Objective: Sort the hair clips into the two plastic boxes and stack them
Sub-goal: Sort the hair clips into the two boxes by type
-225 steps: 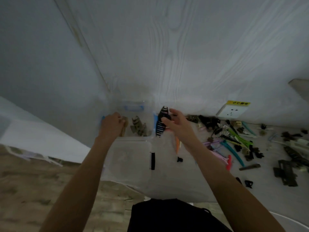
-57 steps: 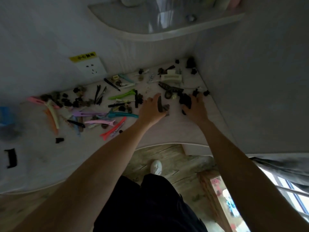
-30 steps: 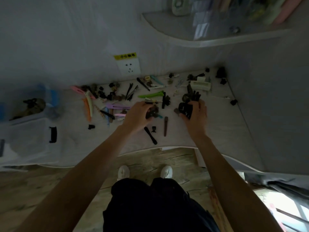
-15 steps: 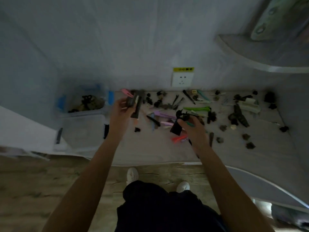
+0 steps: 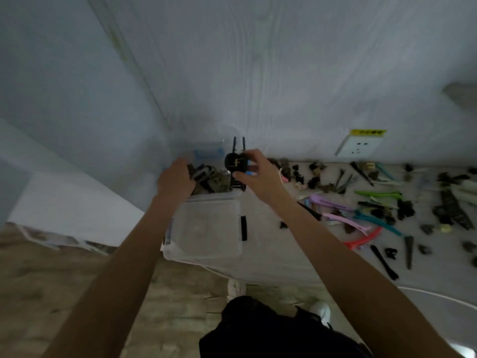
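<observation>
I see the white tabletop running along the wall, and at its left end two clear plastic boxes: the near box, lid on with a black latch on its right side, sits at the front-left corner, and the far box stands open right behind it against the wall, already holding a heap of dark clips. My left hand is over the far box's left side, fingers curled around a dark clip held just above the heap. My right hand is at that box's right edge, thumb and fingers pinching a black claw clip whose prongs stick up toward the wall. The loose hair clips are scattered across the right half of the tabletop: pink, purple, teal, green and red long ones nearer the middle, black and brown ones toward the right edge. A wall socket sits above the back edge.
</observation>
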A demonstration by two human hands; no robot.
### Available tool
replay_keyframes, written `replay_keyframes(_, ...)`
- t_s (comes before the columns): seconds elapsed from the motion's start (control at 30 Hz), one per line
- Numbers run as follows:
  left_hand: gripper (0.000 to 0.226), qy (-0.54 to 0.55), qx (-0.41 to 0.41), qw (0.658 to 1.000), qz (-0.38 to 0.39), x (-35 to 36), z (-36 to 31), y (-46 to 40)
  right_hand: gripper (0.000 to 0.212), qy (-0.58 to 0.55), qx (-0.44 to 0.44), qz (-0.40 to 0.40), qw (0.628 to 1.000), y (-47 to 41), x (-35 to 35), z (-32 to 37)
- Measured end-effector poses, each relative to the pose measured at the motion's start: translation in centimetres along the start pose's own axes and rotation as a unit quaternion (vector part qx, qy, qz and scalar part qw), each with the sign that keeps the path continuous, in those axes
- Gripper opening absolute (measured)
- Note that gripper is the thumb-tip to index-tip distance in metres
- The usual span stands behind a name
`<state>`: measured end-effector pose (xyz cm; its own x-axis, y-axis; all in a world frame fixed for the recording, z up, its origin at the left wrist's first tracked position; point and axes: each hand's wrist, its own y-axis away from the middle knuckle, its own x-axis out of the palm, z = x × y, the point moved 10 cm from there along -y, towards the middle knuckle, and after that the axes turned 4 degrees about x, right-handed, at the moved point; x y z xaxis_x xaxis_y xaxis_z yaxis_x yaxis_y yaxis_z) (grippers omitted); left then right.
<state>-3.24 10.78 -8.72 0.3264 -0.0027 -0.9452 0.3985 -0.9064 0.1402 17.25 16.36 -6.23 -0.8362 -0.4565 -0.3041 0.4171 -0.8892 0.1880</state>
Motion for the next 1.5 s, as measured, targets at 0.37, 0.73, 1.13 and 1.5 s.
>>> replay_keyframes(0.37, 0.037, -0.003, 0.064, 0.998, 0.007, 1.2, 0.2, 0.1, 0.059, 0.508, -0.100, 0.022, 0.855, -4.4, 4.3, 2.7)
replay_keyframes(0.73, 0.030, -0.012, 0.149, 0.988, -0.036, -0.1, -1.9, 0.8, 0.036, 0.599, -0.172, 0.103, 0.775, -4.2, 7.4, 0.7)
replay_keyframes(1.13, 0.031, 0.063, 0.297, 0.936, -0.179, -1.4, -13.4, 4.9, 0.034, 0.242, -0.155, -0.064, 0.956, 3.4, -5.1, -0.4)
replay_keyframes(1.5, 0.026, 0.233, 0.477, 0.847, 0.026, 12.0, -40.7, 11.0, 0.026, 0.272, 0.164, -0.309, 0.896, 19.8, -34.2, -19.7)
